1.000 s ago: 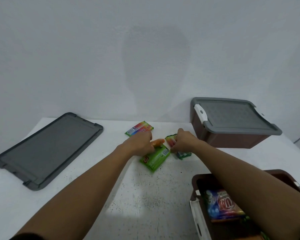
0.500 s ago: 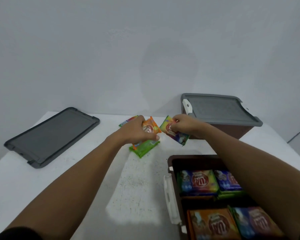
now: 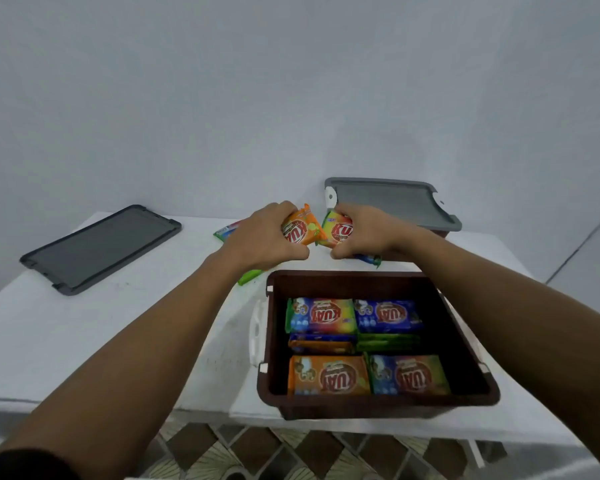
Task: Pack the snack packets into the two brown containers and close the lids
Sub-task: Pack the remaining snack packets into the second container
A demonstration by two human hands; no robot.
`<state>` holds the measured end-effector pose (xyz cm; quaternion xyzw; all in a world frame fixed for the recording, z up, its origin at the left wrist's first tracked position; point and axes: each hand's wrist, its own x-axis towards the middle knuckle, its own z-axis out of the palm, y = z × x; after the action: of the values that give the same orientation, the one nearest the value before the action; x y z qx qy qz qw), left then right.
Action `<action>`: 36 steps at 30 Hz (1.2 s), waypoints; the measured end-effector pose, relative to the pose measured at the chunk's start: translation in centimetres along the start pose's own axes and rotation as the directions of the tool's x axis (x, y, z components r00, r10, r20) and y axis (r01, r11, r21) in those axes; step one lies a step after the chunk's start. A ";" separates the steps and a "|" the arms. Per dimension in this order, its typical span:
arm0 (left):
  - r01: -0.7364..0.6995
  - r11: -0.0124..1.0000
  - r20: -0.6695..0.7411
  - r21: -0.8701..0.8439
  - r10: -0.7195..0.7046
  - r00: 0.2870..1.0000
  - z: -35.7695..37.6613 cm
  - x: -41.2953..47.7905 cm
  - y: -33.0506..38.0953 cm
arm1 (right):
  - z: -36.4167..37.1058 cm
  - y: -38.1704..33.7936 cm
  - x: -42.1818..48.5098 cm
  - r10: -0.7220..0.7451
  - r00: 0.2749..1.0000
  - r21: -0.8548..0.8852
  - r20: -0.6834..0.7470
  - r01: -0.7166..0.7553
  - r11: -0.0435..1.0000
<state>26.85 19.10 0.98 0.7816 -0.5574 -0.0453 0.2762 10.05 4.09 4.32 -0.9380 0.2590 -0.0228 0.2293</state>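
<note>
A: What lies far left?
B: A flat dark-grey plastic lid, loose on the white table, well apart from both hands.

A: And the left arm?
B: It is stretched forward over the table. The left hand is palm down, with fingers and thumb curled round an orange foil snack packet held off the surface. Behind that hand a rainbow-striped packet lies flat. Under the wrist the end of a bright green packet shows.

A: The right hand?
B: That arm reaches forward too. The right hand is just beside the left, fingers clamped on a yellow-green-and-red snack packet. A blue-green packet end pokes out below it; whether the hand holds that one, I cannot tell.

A: The containers?
B: The open brown plastic container stands at the table's near edge, below both hands, with rows of packed snack packets inside. Behind the right hand stands the closed brown container with a grey lid.
</note>
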 end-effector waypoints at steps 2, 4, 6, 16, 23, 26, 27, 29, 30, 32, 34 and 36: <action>-0.011 1.000 0.020 0.027 0.011 1.000 0.4 -0.7 1.2 | -0.3 0.5 -1.6 -0.028 1.000 0.012 -0.004 0.028 1.000; -0.024 0.999 0.049 0.044 0.022 0.999 0.8 -1.4 2.3 | -0.5 1.2 -3.0 -0.057 0.998 -0.002 0.002 0.057 0.998; -0.038 0.998 0.086 0.055 0.033 0.996 1.2 -2.1 3.4 | -0.5 1.9 -4.3 -0.079 0.997 -0.035 0.017 0.079 0.996; -0.179 0.937 0.229 0.300 0.112 0.967 5.0 -5.0 5.9 | 2.3 5.9 -8.4 -0.102 0.992 -0.132 0.077 0.112 0.985; -0.179 0.906 0.223 0.385 0.096 0.970 6.9 -6.3 5.6 | 4.2 7.8 -9.8 -0.176 0.984 -0.207 -0.015 0.169 0.964; -0.157 0.914 0.191 0.374 0.090 0.977 7.0 -6.3 5.9 | 5.0 8.3 -10.0 -0.186 0.981 -0.239 -0.060 0.167 0.956; -0.156 0.913 0.183 0.377 0.091 0.979 7.0 -6.3 6.0 | 5.1 8.3 -10.0 -0.187 0.980 -0.249 -0.065 0.165 0.954; -0.165 0.899 0.178 0.405 0.100 0.979 7.1 -6.5 6.0 | 5.3 8.4 -10.0 -0.193 0.979 -0.268 -0.069 0.169 0.949; -0.173 0.889 0.176 0.424 0.107 0.979 7.1 -6.6 5.9 | 5.4 8.4 -10.0 -0.198 0.978 -0.279 -0.072 0.171 0.945; -0.186 0.872 0.178 0.453 0.116 0.977 7.3 -6.7 5.8 | 5.6 8.4 -10.0 -0.203 0.976 -0.301 -0.075 0.171 0.938; -0.190 0.871 0.178 0.453 0.120 0.977 7.3 -6.7 5.9 | 5.7 8.4 -10.1 -0.203 0.976 -0.310 -0.083 0.168 0.936; -0.186 0.877 0.174 0.442 0.120 0.977 7.2 -6.7 6.0 | 5.6 8.4 -10.1 -0.203 0.975 -0.306 -0.084 0.169 0.937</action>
<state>16.55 21.03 -3.84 0.7726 -0.6308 0.0538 0.0479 -1.78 5.09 -3.66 -0.9792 0.1823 -0.0591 0.0675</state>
